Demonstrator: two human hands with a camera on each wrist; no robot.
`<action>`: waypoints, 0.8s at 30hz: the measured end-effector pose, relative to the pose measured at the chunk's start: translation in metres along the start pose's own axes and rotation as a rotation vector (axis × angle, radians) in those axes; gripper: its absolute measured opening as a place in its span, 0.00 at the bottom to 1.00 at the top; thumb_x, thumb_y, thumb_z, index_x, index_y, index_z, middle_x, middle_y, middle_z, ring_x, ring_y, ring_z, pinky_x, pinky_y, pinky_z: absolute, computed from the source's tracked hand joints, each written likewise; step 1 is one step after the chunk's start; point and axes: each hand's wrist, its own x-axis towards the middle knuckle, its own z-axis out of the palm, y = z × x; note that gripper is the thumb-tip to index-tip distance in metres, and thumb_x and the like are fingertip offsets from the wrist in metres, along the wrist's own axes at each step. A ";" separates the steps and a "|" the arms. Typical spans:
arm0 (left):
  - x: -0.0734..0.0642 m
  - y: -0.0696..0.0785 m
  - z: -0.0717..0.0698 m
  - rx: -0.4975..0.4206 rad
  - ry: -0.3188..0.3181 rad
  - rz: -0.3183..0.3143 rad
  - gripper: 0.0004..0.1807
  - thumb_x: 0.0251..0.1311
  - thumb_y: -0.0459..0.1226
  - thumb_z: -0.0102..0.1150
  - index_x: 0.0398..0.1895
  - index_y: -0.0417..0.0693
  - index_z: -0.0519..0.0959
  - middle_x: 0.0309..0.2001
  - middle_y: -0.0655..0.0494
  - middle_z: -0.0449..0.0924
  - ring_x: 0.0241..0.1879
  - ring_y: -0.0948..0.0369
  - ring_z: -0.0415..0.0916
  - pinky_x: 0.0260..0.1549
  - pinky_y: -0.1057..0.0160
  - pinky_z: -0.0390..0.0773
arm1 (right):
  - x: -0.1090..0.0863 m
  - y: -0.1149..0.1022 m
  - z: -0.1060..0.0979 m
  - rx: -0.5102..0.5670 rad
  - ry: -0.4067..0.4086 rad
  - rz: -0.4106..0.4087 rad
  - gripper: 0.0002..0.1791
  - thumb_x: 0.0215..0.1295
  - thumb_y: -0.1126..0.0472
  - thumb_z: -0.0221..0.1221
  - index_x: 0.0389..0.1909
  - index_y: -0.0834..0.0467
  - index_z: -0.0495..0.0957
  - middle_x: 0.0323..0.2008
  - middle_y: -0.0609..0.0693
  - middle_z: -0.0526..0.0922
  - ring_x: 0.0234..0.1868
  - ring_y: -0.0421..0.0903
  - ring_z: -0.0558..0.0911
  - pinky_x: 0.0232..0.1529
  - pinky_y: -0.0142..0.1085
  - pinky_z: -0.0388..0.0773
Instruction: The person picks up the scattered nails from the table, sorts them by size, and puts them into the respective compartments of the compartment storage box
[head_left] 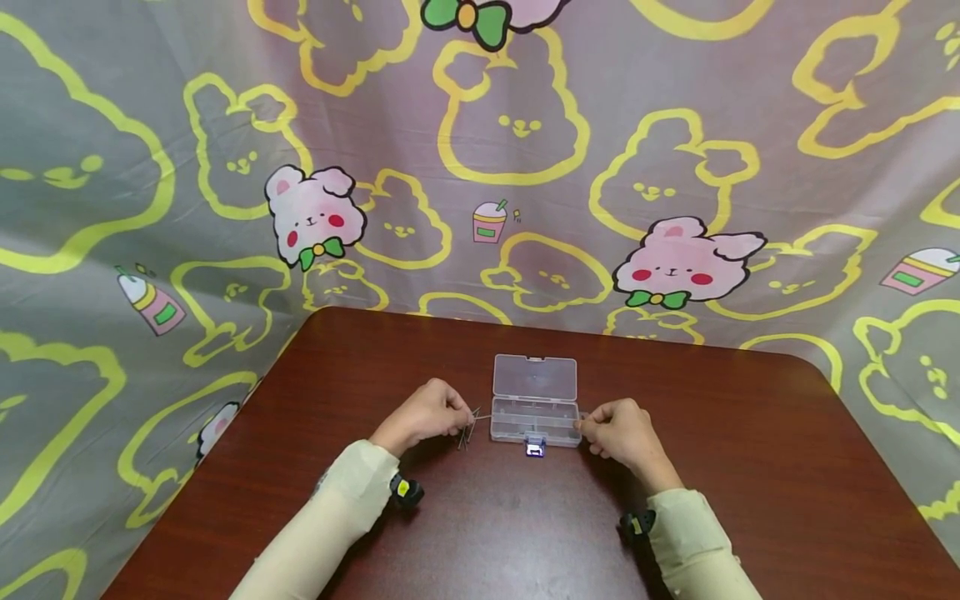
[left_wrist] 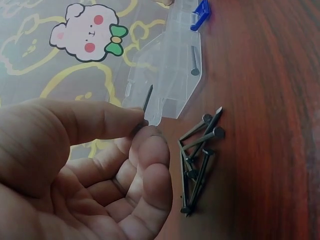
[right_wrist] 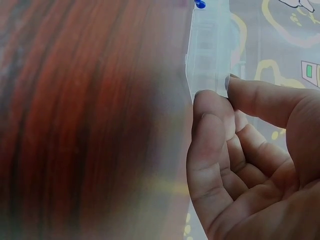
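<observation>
A clear plastic box (head_left: 513,435) stands on the table with its lid (head_left: 535,377) raised at the back and a blue latch (head_left: 535,447) at the front. My left hand (head_left: 429,411) is at the box's left end, pinching a nail (left_wrist: 148,99) between thumb and index finger, its point towards the box. Inside the front part of the box lies another nail (left_wrist: 194,61). Below the left fingers, a small pile of loose nails (left_wrist: 202,172) rests on the table. My right hand (head_left: 628,433) grips the box's right end (right_wrist: 210,75) between thumb and fingers.
The dark red wooden table (head_left: 517,533) carries the box and nails. Behind and beside it hangs a grey curtain (head_left: 420,108) with cartoon animals. Each forearm wears a dark wrist strap with a small device, over pale sleeves (head_left: 322,521).
</observation>
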 end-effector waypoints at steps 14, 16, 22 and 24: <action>0.006 0.004 0.010 -0.017 -0.047 0.017 0.05 0.59 0.30 0.65 0.28 0.37 0.87 0.23 0.51 0.83 0.19 0.64 0.74 0.19 0.68 0.72 | -0.001 -0.003 0.000 -0.002 0.004 0.003 0.10 0.60 0.60 0.70 0.24 0.61 0.85 0.17 0.50 0.81 0.19 0.46 0.81 0.23 0.40 0.81; 0.007 0.006 0.011 -0.012 -0.045 0.015 0.05 0.59 0.30 0.65 0.27 0.38 0.87 0.21 0.51 0.82 0.18 0.64 0.73 0.19 0.67 0.71 | -0.001 -0.003 0.000 -0.003 0.006 0.004 0.10 0.60 0.60 0.70 0.24 0.61 0.85 0.17 0.51 0.81 0.19 0.46 0.81 0.23 0.40 0.80; 0.011 0.012 0.016 0.022 -0.040 0.000 0.06 0.59 0.32 0.67 0.26 0.41 0.88 0.22 0.52 0.83 0.20 0.63 0.75 0.21 0.66 0.74 | -0.002 -0.002 0.001 0.005 0.009 0.007 0.10 0.60 0.60 0.70 0.24 0.61 0.84 0.17 0.51 0.81 0.20 0.46 0.81 0.23 0.39 0.80; 0.012 0.013 0.018 0.034 -0.036 0.008 0.06 0.59 0.31 0.67 0.25 0.41 0.87 0.22 0.52 0.83 0.20 0.63 0.76 0.21 0.66 0.74 | -0.002 -0.001 0.001 0.008 0.007 -0.002 0.10 0.60 0.60 0.70 0.24 0.61 0.84 0.17 0.51 0.81 0.20 0.46 0.81 0.22 0.39 0.80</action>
